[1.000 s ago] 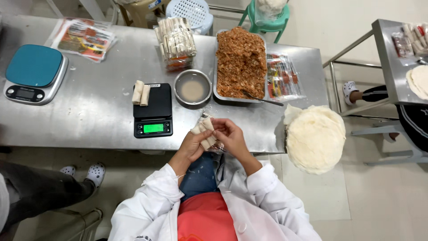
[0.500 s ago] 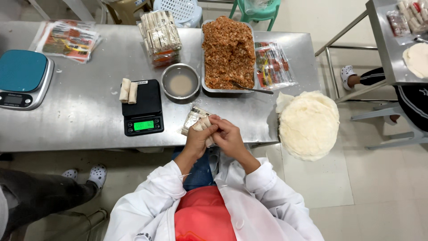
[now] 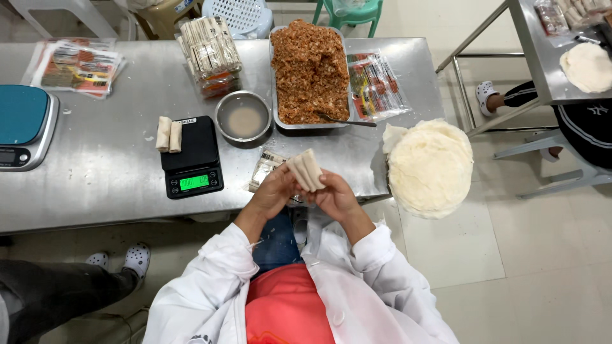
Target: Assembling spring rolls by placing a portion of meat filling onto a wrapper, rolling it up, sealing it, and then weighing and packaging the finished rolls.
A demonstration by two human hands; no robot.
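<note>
Head view: left hand (image 3: 275, 191) and right hand (image 3: 331, 196) together clasp a pale filled roll (image 3: 306, 169) above the steel table's (image 3: 95, 185) near edge. Rolling looks nearly complete; sealing the flap should follow, beside the black scale (image 3: 191, 156).

Brushed, dully shining steel table (image 3: 95, 185), matt black plastic scale (image 3: 191, 156), glossy metal bowl (image 3: 243, 118), pale, floury wrappers (image 3: 428, 167).

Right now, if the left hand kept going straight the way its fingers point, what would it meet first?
The left hand points up and right, toward the rolls both hands hold. Beyond them, probably the tray of filling and its spoon; heights are hard to judge.
</note>
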